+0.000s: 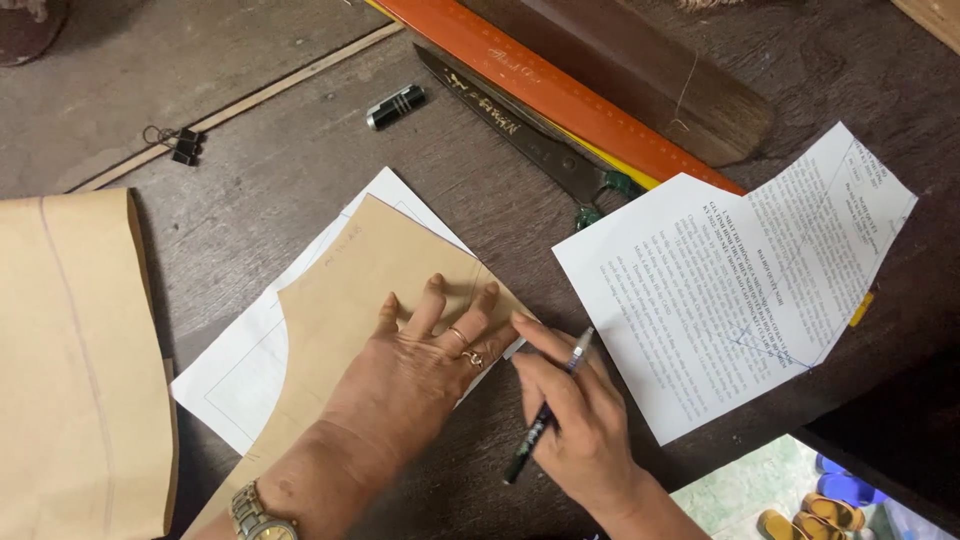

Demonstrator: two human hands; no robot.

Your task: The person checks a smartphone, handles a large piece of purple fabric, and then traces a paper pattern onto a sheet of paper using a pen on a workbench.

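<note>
My left hand (420, 360) lies flat with fingers spread on a tan cardboard pattern piece (345, 290), pressing it onto a white paper sheet (240, 375). It wears two rings and a wristwatch (258, 515). My right hand (575, 420) grips a black pen (545, 415), whose tip touches the right edge of the tan pattern beside my left fingertips.
A printed white sheet cut to shape (730, 280) lies at right. Long scissors (520, 130), an orange ruler (560, 95) and a dark wooden board (640, 75) lie behind. A small black cylinder (395, 106), binder clips (180, 145), and a large tan pattern (75, 370) at left.
</note>
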